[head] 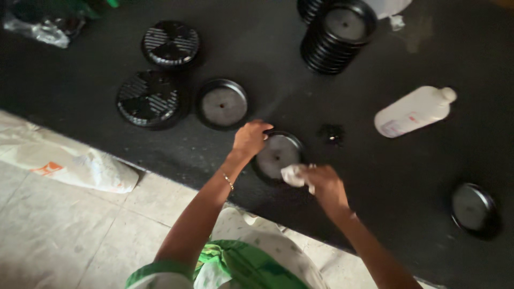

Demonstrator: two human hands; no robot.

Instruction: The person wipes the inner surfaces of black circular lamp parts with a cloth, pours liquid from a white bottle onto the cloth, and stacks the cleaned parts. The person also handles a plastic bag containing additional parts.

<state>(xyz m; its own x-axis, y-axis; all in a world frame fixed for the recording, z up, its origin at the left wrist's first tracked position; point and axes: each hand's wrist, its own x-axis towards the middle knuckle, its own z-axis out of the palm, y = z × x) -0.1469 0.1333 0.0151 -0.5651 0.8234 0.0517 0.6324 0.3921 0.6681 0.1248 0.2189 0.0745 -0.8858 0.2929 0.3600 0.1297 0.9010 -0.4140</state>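
Note:
A round black disc (277, 154) with a raised rim and a small centre hole lies flat on the dark mat (257, 43). My left hand (250, 137) grips its upper-left rim. My right hand (323, 183) is shut on a crumpled white cloth (294, 175) that presses against the disc's lower-right edge. A thin bracelet circles my left wrist.
Another flat disc (222, 104) and two ribbed black discs (149, 98) (170, 43) lie to the left. A tall stack of discs (337, 35) stands at the back. A white bottle (414, 111) lies on its side; a lone disc (473, 208) sits far right. A white sack (69, 160) rests on the floor.

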